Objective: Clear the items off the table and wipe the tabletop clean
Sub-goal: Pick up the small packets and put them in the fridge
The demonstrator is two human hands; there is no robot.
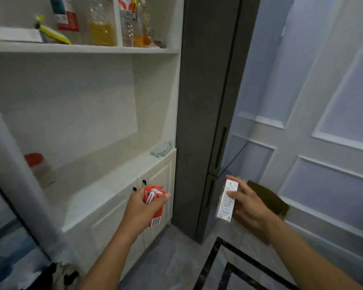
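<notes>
My left hand (143,210) grips a small red drink carton (154,203) with a straw on its side, held in front of the white cabinet doors. My right hand (249,208) holds a white carton (226,203) with fine print, fingers wrapped around its edge, in front of the grey fridge. A folded pale blue cloth (161,149) lies at the right end of the white counter shelf (105,185). The table itself is out of view.
A red-lidded jar (39,168) stands at the left of the counter shelf. Bottles and boxes fill the upper shelf (82,48). The tall grey fridge (203,101) stands right of the cabinet. A panelled white wall (323,122) is at the right. Grey tiled floor lies below.
</notes>
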